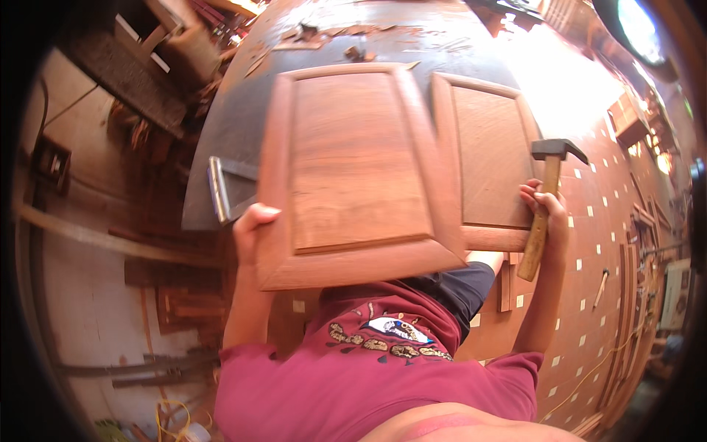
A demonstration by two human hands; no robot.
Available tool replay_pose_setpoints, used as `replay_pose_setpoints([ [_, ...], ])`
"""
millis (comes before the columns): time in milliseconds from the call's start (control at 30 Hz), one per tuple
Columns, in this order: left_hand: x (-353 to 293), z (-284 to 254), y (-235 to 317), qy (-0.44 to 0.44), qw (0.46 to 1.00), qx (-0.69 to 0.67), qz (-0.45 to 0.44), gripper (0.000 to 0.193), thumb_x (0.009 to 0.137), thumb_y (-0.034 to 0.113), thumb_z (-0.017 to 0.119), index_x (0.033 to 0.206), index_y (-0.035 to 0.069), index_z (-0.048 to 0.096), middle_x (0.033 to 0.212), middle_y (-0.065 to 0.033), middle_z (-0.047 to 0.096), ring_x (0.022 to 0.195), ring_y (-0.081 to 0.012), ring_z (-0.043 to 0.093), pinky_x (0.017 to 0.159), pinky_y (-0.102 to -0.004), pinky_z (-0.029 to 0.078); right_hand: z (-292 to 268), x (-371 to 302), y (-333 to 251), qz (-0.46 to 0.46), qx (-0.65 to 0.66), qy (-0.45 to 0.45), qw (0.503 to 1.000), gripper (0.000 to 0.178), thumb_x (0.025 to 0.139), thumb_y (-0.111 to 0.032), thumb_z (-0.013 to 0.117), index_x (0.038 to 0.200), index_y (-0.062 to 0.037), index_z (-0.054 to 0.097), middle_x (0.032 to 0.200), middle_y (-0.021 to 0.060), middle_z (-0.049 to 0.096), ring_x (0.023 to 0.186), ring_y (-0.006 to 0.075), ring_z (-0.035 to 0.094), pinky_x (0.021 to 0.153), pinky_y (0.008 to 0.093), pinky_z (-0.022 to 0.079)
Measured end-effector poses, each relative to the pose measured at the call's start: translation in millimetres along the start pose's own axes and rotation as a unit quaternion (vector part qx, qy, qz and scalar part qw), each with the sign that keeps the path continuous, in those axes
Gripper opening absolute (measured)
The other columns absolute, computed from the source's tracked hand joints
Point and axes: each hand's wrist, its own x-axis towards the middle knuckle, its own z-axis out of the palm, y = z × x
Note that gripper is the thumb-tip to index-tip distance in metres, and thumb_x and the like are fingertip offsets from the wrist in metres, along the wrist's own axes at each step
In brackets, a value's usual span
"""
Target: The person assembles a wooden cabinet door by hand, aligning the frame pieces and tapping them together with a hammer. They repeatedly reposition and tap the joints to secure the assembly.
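Note:
My left hand [254, 230] grips the lower left edge of a reddish-brown wooden cabinet door [357, 162] with a raised frame, thumb on its face. The door is lifted and slightly tilted over the near edge of the dark table. In my right hand [551, 210] is a hammer [549, 191] with a black head and wooden handle, head upward. The fingers of that hand also lie at the right edge of a second, similar cabinet door [492, 155]; whether they grip it I cannot tell. The first door partly covers the second one's left side.
A metal square [221, 190] lies on the dark tabletop [232, 121] at its left edge. Wood scraps [353, 31] are scattered across its far part. Another hammer [601, 287] lies on the tiled floor at right, near long timber strips [624, 302]. Timber pieces [184, 309] stand at left.

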Motion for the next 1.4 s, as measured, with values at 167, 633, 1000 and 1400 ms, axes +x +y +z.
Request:
replay_pose_setpoints([
  [167,-4.1,20.1,45.3,-0.056,0.997,-0.016,0.046,0.054,0.079,0.013,0.056,0.126,-0.013,0.056,0.111,-0.0237,0.069,0.098,-0.0347,0.071,0.095,-0.0412,0.057,-2.9,-3.1,-1.5,0.009,0.005,-0.006,1.000,0.025,0.089,-0.003,0.053,0.108,0.0119,0.057,0.119,0.0204,0.061,0.109,0.0297,0.068,0.101,0.0370,0.057],
  [633,85.1,-26.9,146.8,0.005,0.978,0.200,0.062,0.048,0.093,0.026,0.059,0.128,-0.007,0.060,0.115,-0.0197,0.072,0.095,-0.0295,0.074,0.086,-0.0402,0.061,-4.8,-10.8,-1.1,-0.004,-0.008,-0.019,1.000,0.037,0.088,-0.009,0.052,0.118,0.0122,0.057,0.112,0.0200,0.066,0.108,0.0279,0.069,0.102,0.0385,0.054],
  [1000,144.6,-83.2,174.4,0.075,0.771,0.628,0.075,0.080,0.098,0.064,0.056,0.117,-0.012,0.069,0.108,-0.0177,0.074,0.095,-0.0224,0.070,0.085,-0.0333,0.054,-3.0,-9.7,8.4,-0.109,-0.039,-0.024,0.993,0.041,0.084,-0.007,0.052,0.121,0.0104,0.060,0.109,0.0172,0.066,0.100,0.0254,0.069,0.096,0.0403,0.055],
  [1400,166.0,-92.7,166.8,0.109,0.475,0.862,0.142,0.090,0.101,0.068,0.041,0.071,-0.013,0.065,0.058,-0.0236,0.060,0.051,-0.0341,0.064,0.051,-0.0456,0.050,1.0,-12.7,8.6,-0.094,0.017,0.039,0.995,0.033,0.090,-0.012,0.054,0.115,0.0086,0.062,0.106,0.0191,0.066,0.104,0.0299,0.070,0.100,0.0395,0.053],
])
